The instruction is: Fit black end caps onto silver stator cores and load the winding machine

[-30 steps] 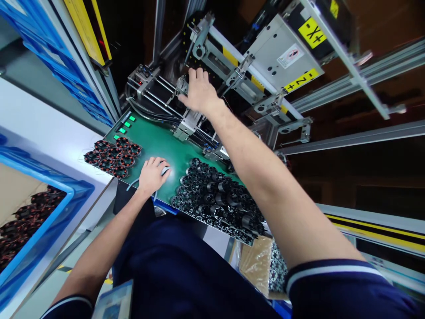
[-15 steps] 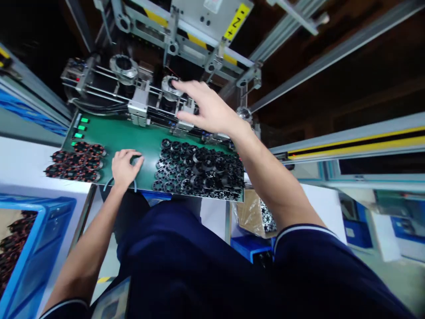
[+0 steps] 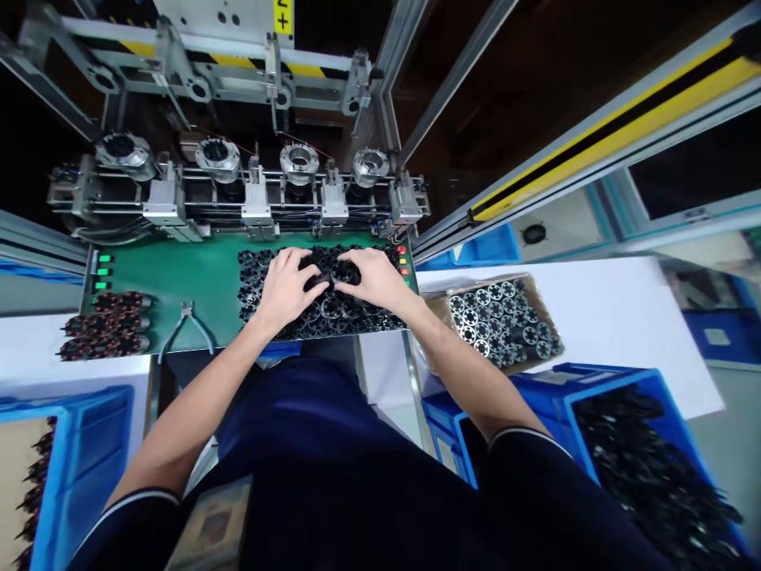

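My left hand (image 3: 286, 287) reaches into the rows of black slotted stator cores (image 3: 261, 266) on the green work surface. Its thumb and fingers curve around a dark core, partly hidden by the fingers. Facing it, my right hand (image 3: 380, 279) has thumb and fingertips around another black ring-shaped stator core (image 3: 346, 274). Cutting pliers (image 3: 187, 313) with grey-blue handles lie left of the rows. Beyond the cores, the machine carries a row of round metal holders; dark parts sit in the left holder (image 3: 128, 155) and the one beside it (image 3: 218, 159).
Wound stators (image 3: 110, 325) with copper-coloured wire stand at the left end. A carton (image 3: 505, 321) of metal-faced cores lies at right, above a blue bin (image 3: 659, 444) of black parts. Another blue bin (image 3: 89, 452) is at lower left. Lit buttons (image 3: 403, 262) edge the surface.
My right hand has come down from a machine holder to the black cores. My left hand has moved right, off the pliers and onto the cores. The view has swung right.
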Action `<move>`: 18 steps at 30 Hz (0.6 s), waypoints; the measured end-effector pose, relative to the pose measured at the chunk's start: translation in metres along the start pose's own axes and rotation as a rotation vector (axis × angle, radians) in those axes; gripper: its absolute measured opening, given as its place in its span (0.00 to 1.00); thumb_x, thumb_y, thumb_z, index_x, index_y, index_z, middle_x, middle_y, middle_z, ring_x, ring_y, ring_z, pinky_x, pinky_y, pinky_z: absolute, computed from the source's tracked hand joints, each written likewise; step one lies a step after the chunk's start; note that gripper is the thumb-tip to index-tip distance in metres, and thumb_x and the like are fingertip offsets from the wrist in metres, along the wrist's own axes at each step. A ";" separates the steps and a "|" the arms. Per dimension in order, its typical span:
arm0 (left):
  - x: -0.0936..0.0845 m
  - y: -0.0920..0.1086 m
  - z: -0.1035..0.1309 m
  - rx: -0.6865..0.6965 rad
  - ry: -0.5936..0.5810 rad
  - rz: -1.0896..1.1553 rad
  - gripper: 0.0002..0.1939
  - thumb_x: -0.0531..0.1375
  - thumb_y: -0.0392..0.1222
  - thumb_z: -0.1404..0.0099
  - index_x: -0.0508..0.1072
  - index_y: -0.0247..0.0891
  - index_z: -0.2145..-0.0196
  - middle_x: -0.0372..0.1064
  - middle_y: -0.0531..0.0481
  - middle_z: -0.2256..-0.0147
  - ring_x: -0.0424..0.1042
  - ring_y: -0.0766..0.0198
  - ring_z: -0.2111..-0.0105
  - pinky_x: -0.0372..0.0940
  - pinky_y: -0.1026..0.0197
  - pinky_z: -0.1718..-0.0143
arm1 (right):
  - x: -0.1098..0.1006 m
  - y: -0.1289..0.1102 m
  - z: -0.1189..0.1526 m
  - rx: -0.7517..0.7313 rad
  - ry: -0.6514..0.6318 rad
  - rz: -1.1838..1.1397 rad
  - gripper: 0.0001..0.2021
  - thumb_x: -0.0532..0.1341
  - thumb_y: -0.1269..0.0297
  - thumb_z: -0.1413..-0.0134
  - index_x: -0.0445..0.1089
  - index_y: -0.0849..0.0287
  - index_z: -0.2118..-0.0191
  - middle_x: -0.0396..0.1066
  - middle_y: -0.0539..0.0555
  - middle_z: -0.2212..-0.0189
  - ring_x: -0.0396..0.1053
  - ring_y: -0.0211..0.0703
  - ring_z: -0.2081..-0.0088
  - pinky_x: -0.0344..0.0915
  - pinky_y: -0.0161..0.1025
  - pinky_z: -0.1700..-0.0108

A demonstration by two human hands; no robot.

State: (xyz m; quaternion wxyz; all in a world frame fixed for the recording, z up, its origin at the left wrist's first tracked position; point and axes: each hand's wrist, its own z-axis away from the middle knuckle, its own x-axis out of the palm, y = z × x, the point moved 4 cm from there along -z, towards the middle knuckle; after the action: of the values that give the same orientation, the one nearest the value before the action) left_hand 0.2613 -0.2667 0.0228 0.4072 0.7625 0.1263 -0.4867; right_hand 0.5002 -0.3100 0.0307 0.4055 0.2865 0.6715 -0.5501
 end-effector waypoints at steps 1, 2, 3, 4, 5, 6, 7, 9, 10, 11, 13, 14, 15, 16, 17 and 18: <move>0.002 0.001 0.000 0.001 0.002 0.008 0.14 0.71 0.55 0.15 0.91 0.43 0.48 0.78 0.33 0.27 0.71 0.30 0.25 0.73 0.27 0.27 | -0.001 -0.002 -0.001 -0.008 0.017 0.006 0.25 0.78 0.45 0.28 0.83 0.39 0.31 0.89 0.60 0.43 0.85 0.77 0.37 0.77 0.89 0.27; 0.002 0.001 0.001 -0.001 0.017 0.032 0.15 0.71 0.56 0.15 0.91 0.43 0.51 0.79 0.34 0.27 0.71 0.30 0.25 0.73 0.26 0.27 | -0.003 -0.004 -0.001 -0.016 0.032 0.009 0.24 0.78 0.46 0.29 0.84 0.39 0.33 0.89 0.60 0.44 0.85 0.77 0.38 0.76 0.89 0.26; 0.000 0.001 0.003 -0.013 0.049 0.079 0.16 0.70 0.57 0.14 0.90 0.44 0.53 0.81 0.35 0.29 0.72 0.31 0.26 0.73 0.26 0.27 | -0.007 -0.006 -0.001 -0.024 0.044 0.006 0.23 0.79 0.46 0.30 0.84 0.39 0.33 0.90 0.60 0.45 0.85 0.77 0.38 0.76 0.89 0.27; -0.004 0.000 0.005 -0.034 0.097 0.140 0.18 0.70 0.60 0.15 0.90 0.44 0.55 0.83 0.36 0.32 0.74 0.32 0.28 0.74 0.26 0.27 | -0.011 -0.008 0.000 -0.029 0.057 -0.005 0.23 0.78 0.45 0.29 0.84 0.38 0.33 0.90 0.60 0.44 0.84 0.78 0.38 0.76 0.90 0.28; -0.010 -0.002 0.007 -0.064 0.152 0.204 0.20 0.70 0.63 0.15 0.89 0.45 0.56 0.86 0.38 0.37 0.78 0.35 0.31 0.76 0.27 0.29 | -0.017 -0.010 0.000 -0.033 0.074 -0.020 0.24 0.77 0.44 0.28 0.83 0.38 0.31 0.89 0.60 0.43 0.84 0.78 0.37 0.77 0.90 0.29; -0.019 -0.005 0.008 -0.100 0.205 0.259 0.21 0.71 0.65 0.16 0.88 0.45 0.54 0.87 0.39 0.41 0.81 0.38 0.36 0.78 0.29 0.32 | -0.025 -0.011 -0.001 -0.039 0.098 -0.039 0.26 0.75 0.42 0.27 0.82 0.38 0.29 0.89 0.60 0.41 0.83 0.78 0.37 0.78 0.90 0.31; -0.029 -0.011 0.007 -0.139 0.253 0.299 0.22 0.72 0.67 0.17 0.87 0.45 0.50 0.87 0.40 0.45 0.84 0.41 0.42 0.81 0.32 0.36 | -0.034 -0.012 -0.003 -0.048 0.130 -0.059 0.27 0.74 0.41 0.25 0.81 0.38 0.27 0.89 0.59 0.40 0.83 0.78 0.37 0.79 0.89 0.32; -0.056 -0.029 0.000 -0.207 0.342 0.328 0.31 0.76 0.70 0.22 0.82 0.46 0.37 0.87 0.43 0.48 0.86 0.47 0.50 0.84 0.39 0.45 | -0.052 -0.012 -0.014 -0.072 0.208 -0.097 0.29 0.73 0.41 0.24 0.80 0.39 0.25 0.88 0.58 0.37 0.83 0.75 0.37 0.80 0.84 0.31; -0.072 -0.040 -0.006 -0.231 0.379 0.325 0.37 0.78 0.71 0.25 0.80 0.45 0.31 0.86 0.43 0.47 0.85 0.48 0.52 0.84 0.41 0.48 | -0.061 -0.011 -0.022 -0.079 0.249 -0.110 0.29 0.73 0.41 0.25 0.80 0.40 0.25 0.88 0.58 0.37 0.83 0.73 0.37 0.81 0.80 0.32; -0.088 -0.053 -0.015 -0.247 0.415 0.324 0.43 0.80 0.71 0.28 0.79 0.45 0.28 0.86 0.43 0.47 0.85 0.49 0.53 0.84 0.42 0.49 | -0.068 -0.009 -0.032 -0.081 0.288 -0.117 0.29 0.74 0.41 0.26 0.81 0.42 0.26 0.88 0.59 0.38 0.83 0.72 0.38 0.82 0.77 0.32; -0.114 -0.079 -0.037 -0.256 0.472 0.309 0.44 0.83 0.72 0.35 0.84 0.44 0.32 0.86 0.43 0.48 0.84 0.49 0.52 0.84 0.42 0.47 | -0.076 0.000 -0.056 -0.066 0.360 -0.121 0.29 0.75 0.39 0.29 0.83 0.44 0.30 0.88 0.59 0.38 0.84 0.69 0.41 0.84 0.72 0.34; -0.124 -0.092 -0.049 -0.253 0.490 0.293 0.42 0.84 0.72 0.37 0.86 0.44 0.36 0.86 0.44 0.49 0.83 0.48 0.52 0.84 0.41 0.45 | -0.077 0.005 -0.070 -0.048 0.394 -0.121 0.30 0.76 0.37 0.30 0.83 0.45 0.31 0.88 0.60 0.37 0.84 0.68 0.42 0.84 0.70 0.35; -0.129 -0.104 -0.060 -0.251 0.501 0.272 0.40 0.84 0.72 0.38 0.88 0.44 0.39 0.86 0.44 0.49 0.83 0.47 0.52 0.84 0.41 0.44 | -0.075 0.011 -0.083 -0.024 0.419 -0.122 0.31 0.77 0.34 0.32 0.84 0.45 0.32 0.87 0.61 0.36 0.84 0.67 0.42 0.84 0.69 0.35; -0.131 -0.115 -0.070 -0.256 0.507 0.251 0.39 0.85 0.71 0.39 0.88 0.44 0.41 0.86 0.43 0.50 0.82 0.47 0.51 0.84 0.40 0.43 | -0.070 0.019 -0.096 0.008 0.430 -0.125 0.33 0.77 0.33 0.33 0.84 0.46 0.33 0.87 0.62 0.36 0.84 0.67 0.42 0.84 0.69 0.34; -0.129 -0.125 -0.078 -0.269 0.503 0.232 0.39 0.85 0.70 0.40 0.88 0.43 0.42 0.87 0.43 0.51 0.82 0.46 0.51 0.84 0.40 0.42 | -0.064 0.026 -0.107 0.049 0.427 -0.130 0.34 0.78 0.31 0.35 0.84 0.47 0.34 0.87 0.63 0.37 0.84 0.67 0.43 0.84 0.70 0.34; -0.125 -0.133 -0.085 -0.286 0.480 0.212 0.39 0.85 0.69 0.41 0.88 0.41 0.43 0.87 0.42 0.52 0.82 0.46 0.52 0.83 0.40 0.41 | -0.056 0.034 -0.117 0.088 0.407 -0.135 0.34 0.78 0.31 0.36 0.84 0.49 0.36 0.87 0.64 0.39 0.84 0.68 0.45 0.84 0.71 0.34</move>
State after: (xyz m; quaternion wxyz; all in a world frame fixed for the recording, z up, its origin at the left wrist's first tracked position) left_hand 0.1755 -0.0930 0.0782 0.5173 0.7996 0.2058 -0.2249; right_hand 0.5300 -0.1853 0.0695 0.2110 0.3636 0.7324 -0.5356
